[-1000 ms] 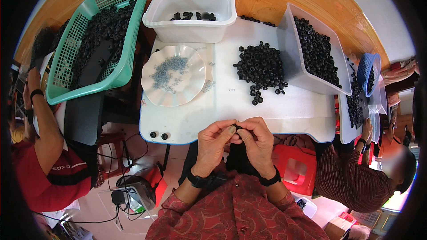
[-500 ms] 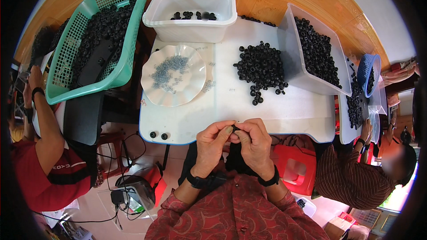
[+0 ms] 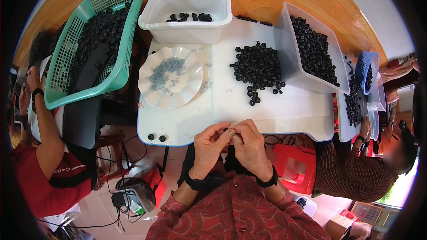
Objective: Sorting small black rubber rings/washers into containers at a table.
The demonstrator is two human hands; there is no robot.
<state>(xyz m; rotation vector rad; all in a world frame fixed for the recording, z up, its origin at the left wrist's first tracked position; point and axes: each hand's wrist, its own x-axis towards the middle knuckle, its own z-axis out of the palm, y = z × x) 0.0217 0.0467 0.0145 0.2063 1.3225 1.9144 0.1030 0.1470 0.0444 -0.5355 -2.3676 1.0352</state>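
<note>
The person's left hand (image 3: 209, 144) and right hand (image 3: 250, 144) meet at the near edge of the white worktop (image 3: 275, 111), fingertips pressed together around a small dark piece (image 3: 231, 132) pinched between them; both sets of fingers are closed on it, though it is too small to tell its shape; a black band sits on each wrist. Beyond the hands, a loose pile of black rings (image 3: 258, 66) lies in the middle of the worktop; to its left stands a white scalloped plate (image 3: 151, 93) holding small grey bits (image 3: 167, 73); two single black rings (image 3: 155, 138) rest near the front left corner. At the far edge sits a white tub (image 3: 187, 29) with a few black rings in it; on the right a clear bin (image 3: 289, 49) leans, full of black rings; on the left a green basket (image 3: 115, 78) holds more black parts. A person in a red shirt (image 3: 31, 182) sits to the left; another in a striped shirt (image 3: 351, 178) sits to the right beside a small blue basket (image 3: 362, 64).
</note>
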